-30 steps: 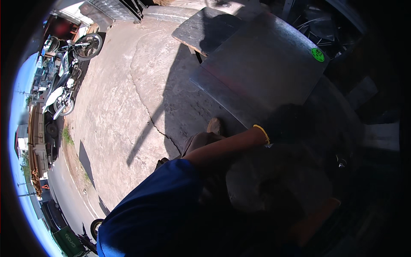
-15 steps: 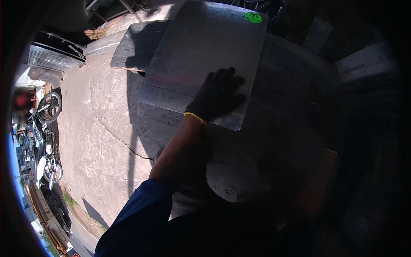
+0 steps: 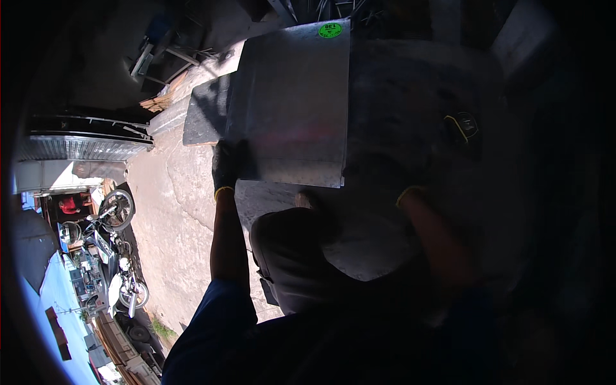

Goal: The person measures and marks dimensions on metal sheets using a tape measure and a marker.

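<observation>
A: Going left to right, clock face centred on the view: what first?

B: Between eight and nine o'clock, a white-and-black motorcycle [image 3: 119,256], well apart from the work. At ten, a dark, square-cornered, flat-topped bench [image 3: 204,117] with a pale wooden edge.

A: And the left side of the work?

B: Also near ten, a dark-gloved, yellow-cuffed left hand [image 3: 231,162], set against the near left corner of a flat, rectangular, silver-grey metal sheet [image 3: 292,102]. Grip lost in the dark of the glove; cannot tell wide from narrow.

A: Position of the sheet?

B: At twelve o'clock, overlapping the right part of the bench; contact underneath hidden. Near the far right corner, a round, bright green sticker [image 3: 330,31].

A: Farther right?

B: Between two and three, a dark-gloved, yellow-cuffed right hand [image 3: 380,173], near the near right corner; touching or apart, cannot tell. Grip equally unreadable in shadow. At two, a dark, yellow-edged object [image 3: 461,127], kind unclear.

A: Step in hand?

B: Probably steadying the sheet from the near side.

A: Next move?

B: Likely calling for a firm, even hold on both near corners, with care along the thin edge.
</observation>
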`<move>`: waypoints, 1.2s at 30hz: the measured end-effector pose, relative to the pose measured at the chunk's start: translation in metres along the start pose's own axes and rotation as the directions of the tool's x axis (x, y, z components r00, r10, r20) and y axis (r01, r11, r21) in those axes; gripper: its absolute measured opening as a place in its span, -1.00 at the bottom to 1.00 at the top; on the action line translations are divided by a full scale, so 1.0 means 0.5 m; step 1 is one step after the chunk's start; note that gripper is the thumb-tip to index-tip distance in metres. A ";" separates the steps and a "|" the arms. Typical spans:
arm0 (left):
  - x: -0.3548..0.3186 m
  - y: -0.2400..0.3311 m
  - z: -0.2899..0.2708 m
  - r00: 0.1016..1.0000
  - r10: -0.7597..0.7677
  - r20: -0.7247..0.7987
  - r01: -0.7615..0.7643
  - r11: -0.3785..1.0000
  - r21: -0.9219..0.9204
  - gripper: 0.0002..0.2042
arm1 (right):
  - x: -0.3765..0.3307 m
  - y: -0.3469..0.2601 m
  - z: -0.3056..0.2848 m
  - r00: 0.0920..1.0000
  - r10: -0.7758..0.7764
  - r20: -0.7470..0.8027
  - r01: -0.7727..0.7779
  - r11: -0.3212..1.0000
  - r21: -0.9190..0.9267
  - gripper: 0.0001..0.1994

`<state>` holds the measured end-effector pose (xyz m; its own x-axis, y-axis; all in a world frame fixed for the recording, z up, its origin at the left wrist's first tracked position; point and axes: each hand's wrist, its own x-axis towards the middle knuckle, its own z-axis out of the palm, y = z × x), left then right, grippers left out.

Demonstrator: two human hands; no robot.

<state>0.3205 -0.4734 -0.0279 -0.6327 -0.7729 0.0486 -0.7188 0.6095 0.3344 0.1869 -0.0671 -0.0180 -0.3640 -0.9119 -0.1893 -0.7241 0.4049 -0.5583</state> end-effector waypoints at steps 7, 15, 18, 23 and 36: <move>0.041 -0.051 0.011 0.963 -0.077 0.257 0.079 0.997 0.002 -0.27 | 0.029 0.035 0.109 0.964 -0.087 -0.252 0.113 0.989 0.091 -0.77; 0.026 -0.050 -0.003 0.968 0.034 0.247 -0.112 0.945 0.306 -0.18 | 0.023 0.040 0.086 0.972 0.046 -0.231 -0.001 0.981 0.194 -0.85; 0.024 -0.058 0.006 0.968 -0.023 0.251 -0.060 0.946 0.317 -0.18 | 0.018 0.026 0.088 0.941 0.141 -0.309 -0.050 0.957 0.285 -0.82; 0.001 -0.064 0.038 0.985 0.052 0.163 -0.127 0.863 0.489 -0.25 | 0.016 0.005 0.084 0.903 0.239 -0.358 -0.147 0.953 0.266 -0.75; -0.011 -0.137 -0.047 0.914 -0.114 0.390 0.286 0.862 -0.418 -0.74 | -0.007 0.031 0.045 0.931 0.084 -0.356 -0.066 0.996 0.063 -0.72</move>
<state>0.3799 -0.5150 -0.0288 -0.6087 -0.7069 -0.3603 -0.6800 0.2309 0.6959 0.1901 -0.0592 -0.0441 -0.6080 -0.7913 0.0642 -0.6601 0.4590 -0.5947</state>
